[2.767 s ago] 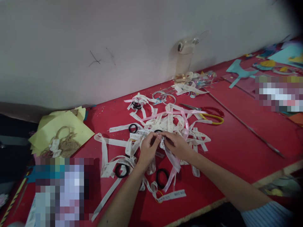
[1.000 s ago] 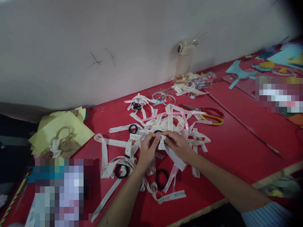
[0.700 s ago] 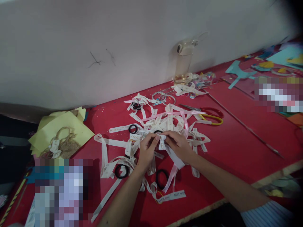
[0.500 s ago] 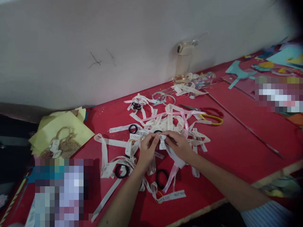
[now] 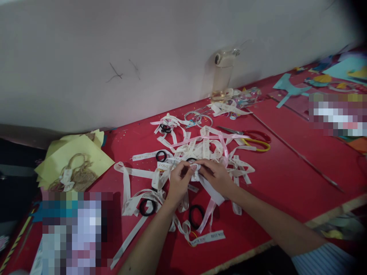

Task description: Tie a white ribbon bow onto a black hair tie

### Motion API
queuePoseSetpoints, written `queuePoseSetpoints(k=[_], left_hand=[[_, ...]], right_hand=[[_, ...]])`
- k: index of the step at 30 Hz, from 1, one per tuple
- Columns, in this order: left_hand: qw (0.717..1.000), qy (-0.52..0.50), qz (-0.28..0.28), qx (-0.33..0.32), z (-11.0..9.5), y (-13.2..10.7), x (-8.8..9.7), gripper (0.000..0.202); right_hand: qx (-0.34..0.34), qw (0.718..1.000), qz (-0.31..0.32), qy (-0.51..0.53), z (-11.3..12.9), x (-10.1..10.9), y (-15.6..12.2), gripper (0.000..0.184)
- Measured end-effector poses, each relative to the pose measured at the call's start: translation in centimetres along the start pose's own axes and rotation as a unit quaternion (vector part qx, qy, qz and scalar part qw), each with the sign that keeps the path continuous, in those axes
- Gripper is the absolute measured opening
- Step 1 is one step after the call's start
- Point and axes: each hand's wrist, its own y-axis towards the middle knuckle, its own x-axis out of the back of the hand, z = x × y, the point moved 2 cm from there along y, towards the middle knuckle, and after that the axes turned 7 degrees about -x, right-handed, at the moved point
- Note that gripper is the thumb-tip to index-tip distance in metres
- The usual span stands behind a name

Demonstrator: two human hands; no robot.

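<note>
Above the red table, both of my hands meet over the heap of ribbon. My left hand is closed, its thumb and index finger pinching a white ribbon that is gathered into a small loop or bow. From the other side my right hand pinches the same ribbon, with a wide tail hanging below the fingers. A black hair tie shows just behind my fingertips; whether it is joined to the ribbon I cannot tell. Nearer me lies another black hair tie.
Loose printed ribbons and pink ribbon spread around my hands. Scissors with red and yellow handles lie behind right. A clear bottle stands by the wall. Yellow paper sheets are at left, a thin rod at right.
The white ribbon between my fingers has been folded over, and my left thumb now presses on it. Both hands stay in nearly the same place.
</note>
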Motion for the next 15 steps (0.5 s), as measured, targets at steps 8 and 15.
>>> queuePoseSetpoints(k=[8, 15], left_hand=[[1.000, 0.015, -0.002, 0.000, -0.33, 0.06, -0.03, 0.022], [1.000, 0.016, 0.000, -0.005, -0.46, 0.06, -0.05, 0.022]], right_hand=[[0.013, 1.000, -0.012, -0.019, -0.21, 0.03, -0.05, 0.028], [0.017, 1.000, -0.009, -0.009, -0.05, 0.09, -0.02, 0.029]])
